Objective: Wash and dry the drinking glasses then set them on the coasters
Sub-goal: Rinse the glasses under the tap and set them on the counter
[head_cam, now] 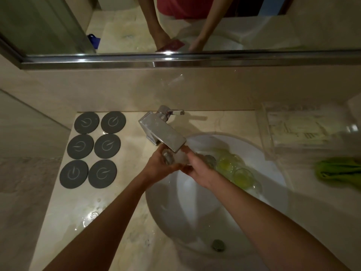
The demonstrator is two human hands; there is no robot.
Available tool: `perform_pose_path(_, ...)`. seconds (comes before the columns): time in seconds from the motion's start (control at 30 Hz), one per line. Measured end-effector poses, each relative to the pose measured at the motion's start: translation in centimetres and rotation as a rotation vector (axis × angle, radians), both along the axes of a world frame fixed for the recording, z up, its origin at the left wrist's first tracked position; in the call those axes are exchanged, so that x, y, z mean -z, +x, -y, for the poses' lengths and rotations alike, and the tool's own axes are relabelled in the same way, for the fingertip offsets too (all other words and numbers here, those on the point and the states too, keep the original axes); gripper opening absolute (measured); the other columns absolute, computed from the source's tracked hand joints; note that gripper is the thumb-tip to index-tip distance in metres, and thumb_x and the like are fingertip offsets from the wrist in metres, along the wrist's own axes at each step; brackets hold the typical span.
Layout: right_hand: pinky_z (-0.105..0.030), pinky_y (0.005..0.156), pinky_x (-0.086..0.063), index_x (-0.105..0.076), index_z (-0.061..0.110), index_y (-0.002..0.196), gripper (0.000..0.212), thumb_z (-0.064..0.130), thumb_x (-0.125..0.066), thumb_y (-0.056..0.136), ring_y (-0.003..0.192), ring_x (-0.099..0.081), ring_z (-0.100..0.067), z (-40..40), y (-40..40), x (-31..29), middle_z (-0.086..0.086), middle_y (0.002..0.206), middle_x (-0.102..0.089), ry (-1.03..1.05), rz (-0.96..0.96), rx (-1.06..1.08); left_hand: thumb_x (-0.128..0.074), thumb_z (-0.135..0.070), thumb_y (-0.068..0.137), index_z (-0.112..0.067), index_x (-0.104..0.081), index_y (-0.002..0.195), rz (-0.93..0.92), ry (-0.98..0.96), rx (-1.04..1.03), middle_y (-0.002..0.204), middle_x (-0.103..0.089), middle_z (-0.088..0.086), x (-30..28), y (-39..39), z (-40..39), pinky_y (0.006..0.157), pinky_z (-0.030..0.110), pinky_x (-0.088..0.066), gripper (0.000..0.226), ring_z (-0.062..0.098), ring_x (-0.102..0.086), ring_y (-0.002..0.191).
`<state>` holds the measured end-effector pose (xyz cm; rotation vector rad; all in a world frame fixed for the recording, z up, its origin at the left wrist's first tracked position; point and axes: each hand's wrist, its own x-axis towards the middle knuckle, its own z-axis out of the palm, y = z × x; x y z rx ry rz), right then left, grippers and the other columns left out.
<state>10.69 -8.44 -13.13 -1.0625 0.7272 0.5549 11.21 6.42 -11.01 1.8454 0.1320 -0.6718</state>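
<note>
Six dark coasters [93,149] bare on counter left of sink [273,163]. Left hand [158,167] and right hand [197,169], fingers curled, grip drinking glass [172,158] under faucet [162,132]; more glasses [234,169] in basin; green cloth [340,173] right.

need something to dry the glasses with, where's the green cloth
In the head view the green cloth lies on the counter at the far right, beside the sink and just in front of the clear tray.

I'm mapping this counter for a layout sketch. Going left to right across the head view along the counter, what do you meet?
Six dark coasters → faucet → the glass held in both hands under the spout → yellowish glasses in the sink → green cloth.
</note>
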Motion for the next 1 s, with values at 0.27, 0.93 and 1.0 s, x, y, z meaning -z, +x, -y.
perform_pose_path(0.27,-0.030,0.073,-0.058,-0.063,0.021,0.095,0.039,0.058,-0.050,0.098,0.081,-0.063,-0.012,1.3,0.2,-1.8,0.004,0.083,-0.064,-0.377,0.144,-0.530,-0.086,-0.026,0.075,-0.016,-0.057,0.119,-0.196,0.025,0.007,0.104,-0.072,0.013,0.1,-0.8,0.2,0.083,0.045,-0.061,0.053,0.026,-0.074,0.090)
perform_pose_path(0.93,-0.024,0.076,-0.042,-0.051,0.027,0.127,0.082,0.043,-0.094,0.059,0.100,-0.061,-0.013,2.0,-1.8,-0.6,0.008,0.112,-0.067,-0.910,0.542,-0.474,-0.054,0.019,0.079,-0.018,-0.024,0.151,0.091,0.066,-0.053,0.144,-0.043,0.004,1.1,-3.5,-0.1,0.090,0.024,-0.050,0.087,0.022,-0.048,0.127)
perform_pose_path(1.0,-0.023,0.076,-0.042,-0.051,0.028,0.129,0.084,0.046,-0.094,0.059,0.101,-0.062,-0.014,2.0,-2.0,-0.9,0.008,0.113,-0.068,-0.898,0.565,-0.538,-0.045,0.025,0.080,-0.014,-0.032,0.146,0.131,0.098,-0.133,0.138,-0.049,0.009,1.3,-3.8,-0.7,0.089,0.022,-0.049,0.078,0.023,-0.052,0.124)
